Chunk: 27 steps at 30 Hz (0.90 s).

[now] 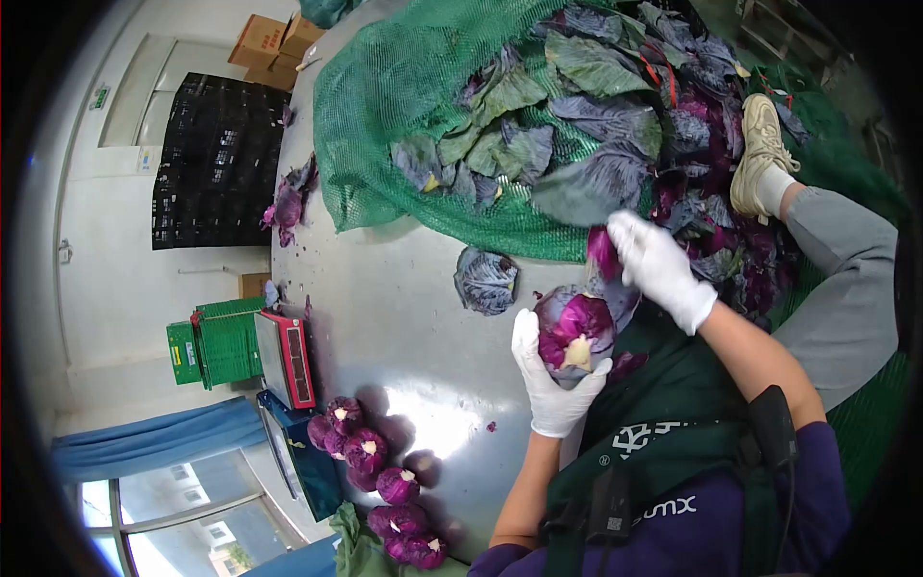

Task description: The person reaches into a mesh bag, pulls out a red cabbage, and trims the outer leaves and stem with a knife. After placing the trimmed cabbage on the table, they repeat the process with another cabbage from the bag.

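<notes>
A partly peeled red cabbage (577, 332), its pale cut stem showing, rests in my white-gloved left hand (556, 380), with thumb and fingers curved around its lower side. Just above it, the fingers of my gloved right hand (659, 269) are closed on a loose purple leaf (603, 254). Left of the hands, a dark whole cabbage (486, 281) sits on the metal table (413, 279). Green netting (370, 125) covers the table's upper part, with many loose outer leaves (601, 125) lying on it.
Several peeled cabbages (365, 450) are grouped at the lower left, near a red-edged scale (297, 361) and green crates (229, 341). Black crates (219, 162) and cardboard boxes (258, 41) stand beyond the table. A person's shoe (760, 154) is beside the leaf pile at right.
</notes>
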Motion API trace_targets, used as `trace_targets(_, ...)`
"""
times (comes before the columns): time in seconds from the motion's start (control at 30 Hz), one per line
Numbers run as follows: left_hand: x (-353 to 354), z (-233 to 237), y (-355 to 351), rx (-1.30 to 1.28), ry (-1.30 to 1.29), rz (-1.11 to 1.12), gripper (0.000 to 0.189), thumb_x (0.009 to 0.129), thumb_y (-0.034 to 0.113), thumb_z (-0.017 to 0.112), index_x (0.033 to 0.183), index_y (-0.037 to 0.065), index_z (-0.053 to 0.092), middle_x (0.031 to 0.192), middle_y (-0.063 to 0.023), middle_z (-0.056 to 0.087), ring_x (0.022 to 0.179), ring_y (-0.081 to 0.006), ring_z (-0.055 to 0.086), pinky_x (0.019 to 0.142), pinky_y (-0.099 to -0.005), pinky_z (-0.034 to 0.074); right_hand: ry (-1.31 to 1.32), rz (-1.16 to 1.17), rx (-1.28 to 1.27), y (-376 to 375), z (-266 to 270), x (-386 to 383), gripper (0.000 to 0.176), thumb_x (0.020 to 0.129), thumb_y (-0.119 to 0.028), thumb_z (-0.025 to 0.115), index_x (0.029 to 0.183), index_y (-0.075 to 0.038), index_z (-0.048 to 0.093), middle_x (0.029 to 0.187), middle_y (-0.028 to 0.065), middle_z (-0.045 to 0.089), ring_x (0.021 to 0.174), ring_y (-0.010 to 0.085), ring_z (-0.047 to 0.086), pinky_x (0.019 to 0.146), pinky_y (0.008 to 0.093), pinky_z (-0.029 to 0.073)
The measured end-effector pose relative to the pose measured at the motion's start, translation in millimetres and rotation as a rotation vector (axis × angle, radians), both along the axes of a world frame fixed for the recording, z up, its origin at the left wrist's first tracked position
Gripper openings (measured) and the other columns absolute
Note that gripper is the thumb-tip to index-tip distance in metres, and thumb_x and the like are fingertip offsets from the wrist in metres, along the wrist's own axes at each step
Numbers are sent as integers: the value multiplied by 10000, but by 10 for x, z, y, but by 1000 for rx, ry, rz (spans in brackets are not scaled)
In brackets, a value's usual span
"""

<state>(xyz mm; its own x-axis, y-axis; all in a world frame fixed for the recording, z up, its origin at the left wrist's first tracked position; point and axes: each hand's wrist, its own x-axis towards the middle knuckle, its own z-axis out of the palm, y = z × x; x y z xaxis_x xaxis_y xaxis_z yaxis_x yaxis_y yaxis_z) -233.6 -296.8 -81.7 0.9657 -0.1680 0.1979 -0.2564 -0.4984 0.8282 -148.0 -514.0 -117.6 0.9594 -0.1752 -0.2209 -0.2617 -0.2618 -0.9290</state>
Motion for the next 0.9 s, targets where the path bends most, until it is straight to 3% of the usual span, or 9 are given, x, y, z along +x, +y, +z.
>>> trace_targets(0.07, 3, -184, 76, -297, 144, 10, 1074, 718, 176, 899, 1563, -5, 261, 1555, -232, 309, 1435, -370, 372, 1192, -463, 318, 139, -235, 381, -241, 5, 218, 422, 1079, -468, 457, 918, -97, 576, 638, -10, 568, 515, 91, 547, 528, 289, 447)
trace_targets(0.13, 48, -168, 127, -315, 141, -23, 1087, 716, 171, 899, 1570, -1, 249, 1560, -210, 307, 1437, -343, 371, 1197, -456, 312, 107, -237, 433, -531, 60, 325, 378, 1056, -400, 538, 1317, -128, 563, 766, 20, 635, 561, 99, 562, 562, 272, 477)
trace_targets(0.23, 92, -45, 213, -107, 97, -91, 1080, 711, 161, 893, 1578, 21, 264, 1558, -202, 298, 1447, -342, 350, 1193, -456, 316, -172, 22, 16, -335, 531, 51, 838, 917, -324, 725, 1625, -237, 286, 918, 82, 684, 653, 113, 611, 663, 291, 547)
trace_targets(0.37, 216, 210, 194, 80, 103, -218, 1035, 705, 131, 863, 1577, 48, 312, 1552, -233, 274, 1464, -392, 302, 1180, -478, 328, -307, 607, -222, -90, 772, -100, 595, 856, -415, 708, 1357, -105, 627, 1090, 146, 691, 850, 328, 694, 841, 393, 572)
trace_targets(0.57, 333, 233, 202, 114, 71, -415, 1008, 708, 74, 800, 1572, -3, 287, 1576, -291, 271, 1486, -450, 279, 1200, -520, 275, -339, 876, -259, -76, 833, 70, 573, 833, -440, 689, 1231, -29, 670, 1042, 167, 694, 976, 386, 681, 888, 434, 554)
trace_targets(0.6, 359, 260, 198, 136, 108, -436, 1007, 705, 62, 782, 1576, -2, 279, 1589, -304, 262, 1497, -464, 261, 1206, -529, 256, -410, 826, -308, -77, 915, 53, 368, 830, -320, 706, 1061, -33, 695, 898, 161, 680, 883, 380, 696, 773, 445, 571)
trace_targets(0.7, 398, 320, 151, 198, 80, -425, 986, 708, 99, 774, 1566, -12, 300, 1579, -280, 290, 1497, -435, 273, 1206, -483, 275, -390, 864, -589, 16, 910, -12, 298, 814, -290, 666, 986, -47, 695, 848, 151, 707, 787, 373, 712, 725, 463, 583)
trace_targets(0.87, 405, 200, 291, 48, 136, -402, 1067, 730, 108, 780, 1605, -17, 182, 1623, -223, 229, 1509, -356, 276, 1226, -466, 255, -277, 387, -434, -342, 332, 225, 198, 855, -216, 606, 904, -41, 683, 838, 190, 697, 777, 393, 693, 708, 476, 573)
trace_targets(0.9, 410, 185, 318, 23, 157, -386, 1074, 731, 107, 781, 1606, -19, 171, 1624, -219, 228, 1506, -352, 281, 1226, -465, 258, -104, 371, -296, -391, 351, 162, 215, 880, -243, 658, 937, -37, 689, 801, 157, 698, 740, 312, 714, 697, 417, 571)
